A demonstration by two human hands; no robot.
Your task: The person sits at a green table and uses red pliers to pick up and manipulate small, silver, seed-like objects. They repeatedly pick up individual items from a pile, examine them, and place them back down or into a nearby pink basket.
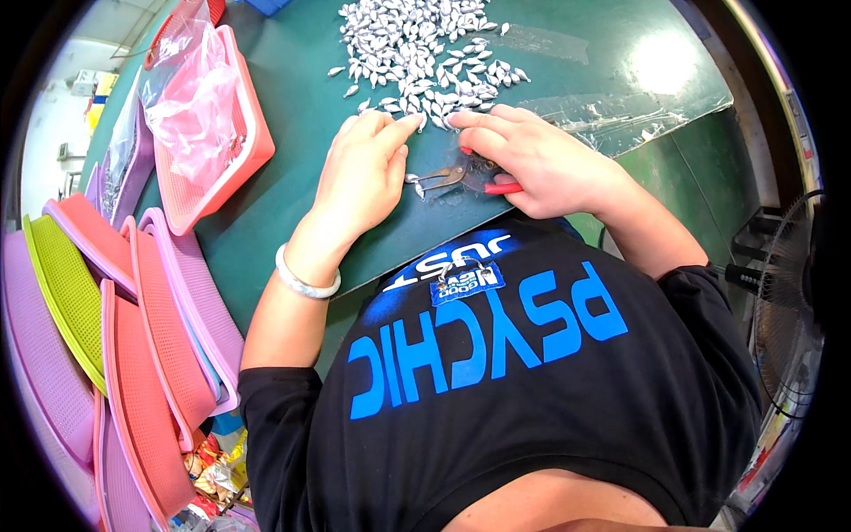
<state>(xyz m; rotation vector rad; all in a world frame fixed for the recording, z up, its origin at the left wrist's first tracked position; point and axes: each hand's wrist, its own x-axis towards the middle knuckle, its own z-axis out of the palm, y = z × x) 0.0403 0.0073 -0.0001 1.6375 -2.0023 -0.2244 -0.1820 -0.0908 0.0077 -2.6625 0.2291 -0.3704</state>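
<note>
My right hand [541, 168] is closed around red-handled pliers [454, 176], whose narrow metal jaws point left, toward my left hand. Its index fingertip reaches the near edge of a heap of small silver teardrop-shaped weights [408, 44], which look like fishing sinkers with tiny wire loops. My left hand [368, 168] lies palm down on the table, index finger stretched to the same edge of the heap and thumb apart from it. Under its palm side, by the jaw tips, are a couple of loose weights [418, 188]. The undersides of its other fingers are hidden.
The green tabletop [292, 106] carries strips of clear tape on the right. A pink basket [255, 151] with plastic bags [191, 115] stands at left. Several stacked purple, pink and green baskets [62, 293] crowd the lower left. A black fan [789, 301] is at right.
</note>
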